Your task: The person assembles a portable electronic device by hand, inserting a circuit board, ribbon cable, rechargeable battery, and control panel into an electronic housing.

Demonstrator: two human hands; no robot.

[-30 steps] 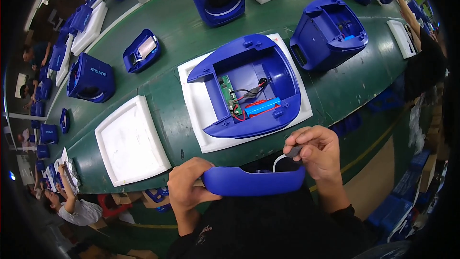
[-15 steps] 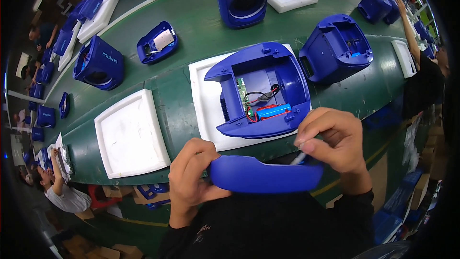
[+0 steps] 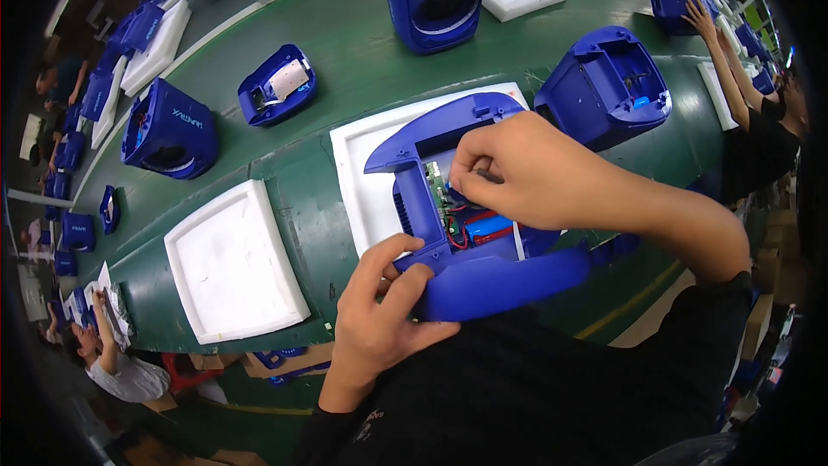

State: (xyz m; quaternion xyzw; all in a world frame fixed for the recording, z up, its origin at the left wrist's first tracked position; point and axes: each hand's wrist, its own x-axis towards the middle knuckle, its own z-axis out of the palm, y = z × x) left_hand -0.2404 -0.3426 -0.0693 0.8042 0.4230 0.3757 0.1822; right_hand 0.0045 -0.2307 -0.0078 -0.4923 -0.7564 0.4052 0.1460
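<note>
In my left hand (image 3: pixel 379 319) is a curved blue plastic panel (image 3: pixel 509 286), its fingers closed round the panel's left end. The panel tilts against the near side of an open blue housing (image 3: pixel 414 216), which lies on a white foam tray (image 3: pixel 345 160). Over the housing's cavity my right hand (image 3: pixel 513 164) has its fingers pinched beside a green circuit board (image 3: pixel 436 190). A dark bit shows between those fingers, too hidden to name. Below the hand, a blue cylindrical battery (image 3: pixel 489 229) with red wires lies inside. A white strip (image 3: pixel 518 242) rises from behind the panel toward my right wrist.
Another foam tray (image 3: pixel 235 263) lies to the left. Blue housings stand at the right (image 3: pixel 604 86), far middle (image 3: pixel 433 0) and left (image 3: pixel 171 129). A blue cover (image 3: pixel 278 86) rests on the green belt. At the far right a co-worker's hands (image 3: pixel 703 17) touch a blue housing.
My right hand has left the white strip by the panel and reached forward into the housing. My left hand has brought the panel right and up against the housing's near edge.
</note>
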